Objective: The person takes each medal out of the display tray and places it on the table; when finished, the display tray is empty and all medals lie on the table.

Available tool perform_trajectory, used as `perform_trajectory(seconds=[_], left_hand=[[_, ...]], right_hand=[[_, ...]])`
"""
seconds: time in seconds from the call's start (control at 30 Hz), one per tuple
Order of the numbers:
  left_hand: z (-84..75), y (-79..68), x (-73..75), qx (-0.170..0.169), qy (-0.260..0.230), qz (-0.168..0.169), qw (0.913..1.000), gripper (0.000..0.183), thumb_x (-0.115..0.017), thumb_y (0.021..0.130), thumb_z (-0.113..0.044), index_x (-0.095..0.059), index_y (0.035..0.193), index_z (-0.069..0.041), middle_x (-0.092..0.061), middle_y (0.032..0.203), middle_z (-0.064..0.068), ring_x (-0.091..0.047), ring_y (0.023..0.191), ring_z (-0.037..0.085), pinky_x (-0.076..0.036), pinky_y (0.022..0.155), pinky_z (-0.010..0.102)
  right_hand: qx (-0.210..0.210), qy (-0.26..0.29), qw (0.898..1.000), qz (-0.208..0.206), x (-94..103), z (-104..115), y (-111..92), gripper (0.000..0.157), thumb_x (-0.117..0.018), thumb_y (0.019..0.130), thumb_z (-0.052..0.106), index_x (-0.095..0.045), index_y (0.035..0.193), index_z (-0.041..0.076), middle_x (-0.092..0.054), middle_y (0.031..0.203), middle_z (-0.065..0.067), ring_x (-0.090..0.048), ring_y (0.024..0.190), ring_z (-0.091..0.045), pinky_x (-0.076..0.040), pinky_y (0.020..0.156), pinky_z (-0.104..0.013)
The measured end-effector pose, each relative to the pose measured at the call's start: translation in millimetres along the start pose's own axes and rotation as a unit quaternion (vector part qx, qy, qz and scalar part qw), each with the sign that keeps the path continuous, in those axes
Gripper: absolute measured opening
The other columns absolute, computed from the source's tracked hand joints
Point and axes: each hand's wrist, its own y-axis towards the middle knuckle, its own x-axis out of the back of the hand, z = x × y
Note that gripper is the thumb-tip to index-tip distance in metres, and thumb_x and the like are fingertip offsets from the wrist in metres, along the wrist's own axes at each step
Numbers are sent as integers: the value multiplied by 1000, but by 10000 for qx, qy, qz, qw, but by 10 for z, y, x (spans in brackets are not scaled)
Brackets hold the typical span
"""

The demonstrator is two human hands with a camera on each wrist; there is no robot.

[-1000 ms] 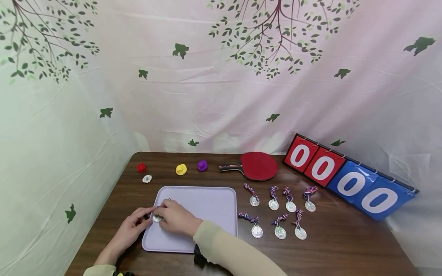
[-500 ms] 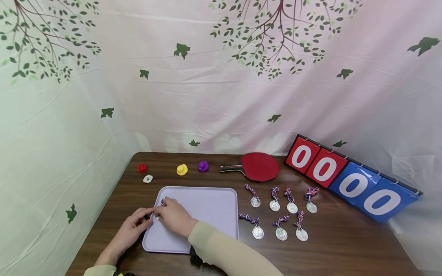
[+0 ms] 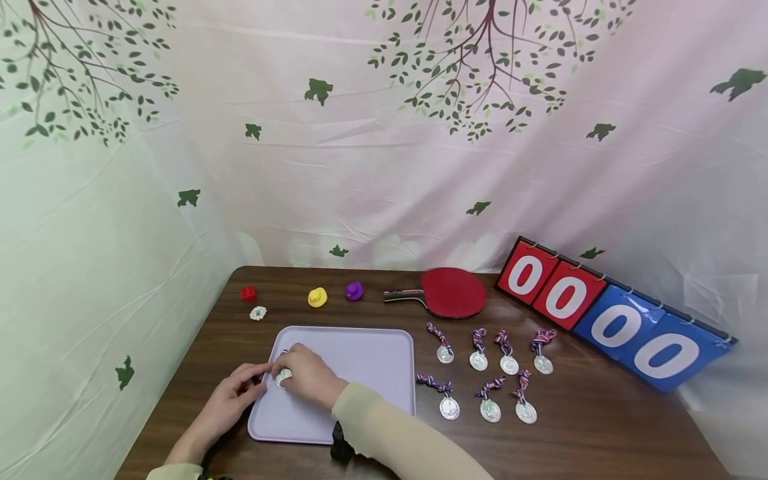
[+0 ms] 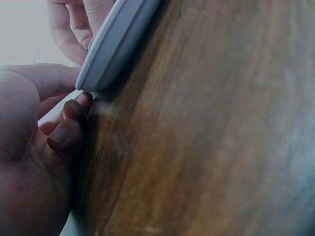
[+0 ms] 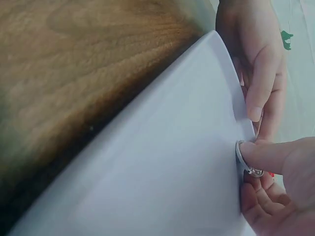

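Near the left side of the pale lilac tray (image 3: pixel 360 380), my right hand (image 3: pixel 309 377) pinches a silver medal (image 3: pixel 284 378) between thumb and fingers. In the right wrist view the medal (image 5: pixel 239 153) is seen edge-on under the thumb, and the hand covers most of its ribbon. My left hand (image 3: pixel 223 403) grips the tray's left rim; in the left wrist view its curled fingers (image 4: pixel 66 135) lie at the outer underside of the tray (image 4: pixel 110 54). Both hands' fingertips nearly meet at that rim.
Several silver medals (image 3: pixel 478 361) with knotted striped ribbons lie in two rows right of the tray. Behind are a red table tennis bat (image 3: pixel 454 292), a flip scoreboard (image 3: pixel 591 310), yellow (image 3: pixel 317 297) and purple (image 3: pixel 354 291) ducks, a red toy brick (image 3: pixel 248 293) and a white badge-like piece (image 3: pixel 258 313).
My right hand has shifted slightly over the tray's left side; the medal, hidden by it half a second ago, shows again a little farther right. My left hand has stayed at the rim.
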Motion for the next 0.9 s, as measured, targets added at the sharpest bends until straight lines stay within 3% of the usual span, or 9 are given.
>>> perform_trajectory(seconds=[0.27,0.37,0.53,0.7,0.9], left_hand=[[18,0,6,88,2,33,10000,31,-63,89,-1,-63,120,-5,-59,101,16,-52,79,19,-42,66,25],[117,10,4,313,28,73,9995,32,-64,90,-6,-63,122,-11,-59,103,12,-52,81,18,-42,67,25],[356,30,-5,584,89,145,9981,32,-64,91,-17,-63,123,-23,-58,106,3,-51,83,14,-42,69,25],[350,36,-3,575,100,182,9981,32,-64,92,-18,-62,124,-20,-57,107,3,-51,83,14,-43,68,25],[355,44,-24,742,156,166,9970,33,-64,92,-16,-62,124,-22,-57,107,2,-50,85,14,-42,69,25]], right_hand=[[156,197,9997,-29,-15,-77,-11,25,-76,81,17,-71,104,22,-66,102,17,-57,99,3,-40,87,-15],[224,465,9987,35,27,-105,-35,27,-75,81,14,-71,107,21,-66,103,16,-56,97,4,-40,84,-12],[298,1253,9913,281,149,-195,-121,30,-73,82,11,-71,111,21,-65,103,15,-55,80,4,-40,71,-9],[152,2071,9769,502,256,-311,-243,32,-73,82,9,-70,111,21,-64,104,13,-57,78,2,-45,70,-13],[20,2249,9728,558,388,-489,-443,31,-75,81,6,-72,108,19,-65,100,11,-56,75,-1,-46,68,-16]])
